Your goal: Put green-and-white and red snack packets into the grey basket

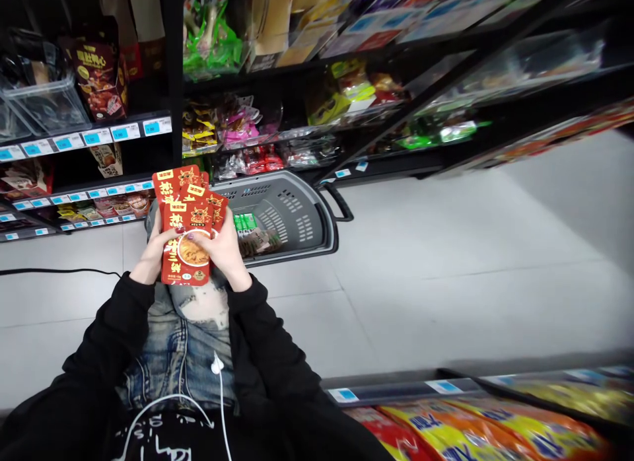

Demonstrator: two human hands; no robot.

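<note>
Several red snack packets are fanned out between my two hands above my knees. Their fronts, facing me, show yellow lettering, a cartoon bull and a bowl of food. My left hand grips them from the left side, thumb across the front packet. From the right, my right hand holds the same packets, its thumb pressed on the bowl picture. Most fingers are hidden behind the packets. Just beyond my right hand a grey shopping basket stands on the floor, with green packets and brownish packets inside.
Black shelves with bagged snacks and price tags rise ahead. Behind to the right, a low shelf holds orange and yellow bags. The basket's black handle sticks out right. A black cable crosses the pale tiled floor.
</note>
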